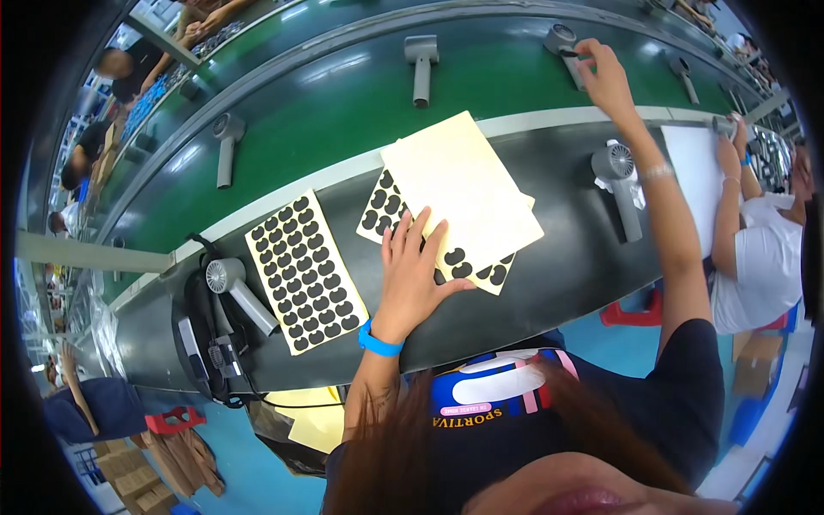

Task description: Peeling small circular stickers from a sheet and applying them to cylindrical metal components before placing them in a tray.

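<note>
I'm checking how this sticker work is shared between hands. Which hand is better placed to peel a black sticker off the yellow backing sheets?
Left, probably. The left hand lies flat on the yellow sheets of black oval stickers; the right hand is stretched far out to a grey handheld fan on the green conveyor belt.

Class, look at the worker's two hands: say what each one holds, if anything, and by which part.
The right hand grips a grey handheld fan on the green belt near its head. The left hand holds nothing; it lies flat on a sticker sheet.

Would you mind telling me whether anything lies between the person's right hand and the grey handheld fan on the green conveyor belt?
Nothing visible does: the right hand already touches the grey handheld fan on the green conveyor belt.
</note>
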The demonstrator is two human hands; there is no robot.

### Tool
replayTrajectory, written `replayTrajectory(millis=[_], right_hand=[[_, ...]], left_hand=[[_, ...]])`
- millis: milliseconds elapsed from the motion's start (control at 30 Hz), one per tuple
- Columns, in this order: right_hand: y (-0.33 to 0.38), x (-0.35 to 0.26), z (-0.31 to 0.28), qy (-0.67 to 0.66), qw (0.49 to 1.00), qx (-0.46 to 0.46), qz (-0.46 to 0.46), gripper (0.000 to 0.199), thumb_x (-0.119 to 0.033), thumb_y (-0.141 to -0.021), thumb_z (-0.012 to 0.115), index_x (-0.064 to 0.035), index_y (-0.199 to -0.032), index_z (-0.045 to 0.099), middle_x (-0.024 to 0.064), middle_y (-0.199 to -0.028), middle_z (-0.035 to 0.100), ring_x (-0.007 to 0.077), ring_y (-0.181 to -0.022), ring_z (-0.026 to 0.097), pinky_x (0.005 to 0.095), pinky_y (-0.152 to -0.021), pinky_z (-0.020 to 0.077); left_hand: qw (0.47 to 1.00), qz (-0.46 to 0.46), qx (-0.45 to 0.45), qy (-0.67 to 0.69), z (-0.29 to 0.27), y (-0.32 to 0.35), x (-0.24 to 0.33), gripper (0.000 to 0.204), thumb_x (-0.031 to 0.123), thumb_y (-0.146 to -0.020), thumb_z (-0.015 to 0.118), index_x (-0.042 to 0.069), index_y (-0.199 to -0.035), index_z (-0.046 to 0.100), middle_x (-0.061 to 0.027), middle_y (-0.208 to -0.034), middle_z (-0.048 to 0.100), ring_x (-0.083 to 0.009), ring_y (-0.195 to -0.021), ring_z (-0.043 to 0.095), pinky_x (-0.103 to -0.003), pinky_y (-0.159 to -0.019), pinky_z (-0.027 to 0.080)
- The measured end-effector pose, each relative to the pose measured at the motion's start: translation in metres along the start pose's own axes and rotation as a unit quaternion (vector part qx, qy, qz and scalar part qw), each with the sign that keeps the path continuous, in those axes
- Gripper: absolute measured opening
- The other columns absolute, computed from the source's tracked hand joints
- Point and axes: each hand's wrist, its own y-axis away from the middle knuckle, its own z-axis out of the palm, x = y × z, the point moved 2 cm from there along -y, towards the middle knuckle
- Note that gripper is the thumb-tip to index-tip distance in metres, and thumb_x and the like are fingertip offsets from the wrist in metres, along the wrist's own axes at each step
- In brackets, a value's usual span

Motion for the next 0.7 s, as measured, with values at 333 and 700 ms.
replayTrajectory(millis=[333,700], right_hand=[[-0.027,0.085,0.059,0.146,0.962,-0.124,0.193,0.073,-0.026,-0.075,0.074,-0.0167,-0.132,0.030,0.0264,-0.102,0.064,0.0468,-0.097,0.060,0.0500,-0.083,0.0475],[0.068,-0.138,-0.059,-0.314,0.939,-0.062,0.124,0.070,-0.005,-0.079,0.073,-0.0053,-0.130,0.026,0.0182,-0.109,0.064,0.0200,-0.096,0.062,0.0263,-0.084,0.0474]], left_hand=[[0.998,0.000,0.057,0.022,0.008,0.003,-0.009,0.058,0.035,-0.077,0.073,0.009,-0.125,0.055,-0.0123,-0.140,0.041,-0.0350,-0.135,0.029,-0.050,-0.111,0.017],[0.998,0.011,0.055,0.007,0.012,0.001,-0.004,0.049,0.027,-0.077,0.069,0.019,-0.124,0.057,-0.0183,-0.135,0.041,-0.0415,-0.129,0.030,-0.058,-0.107,0.016]])
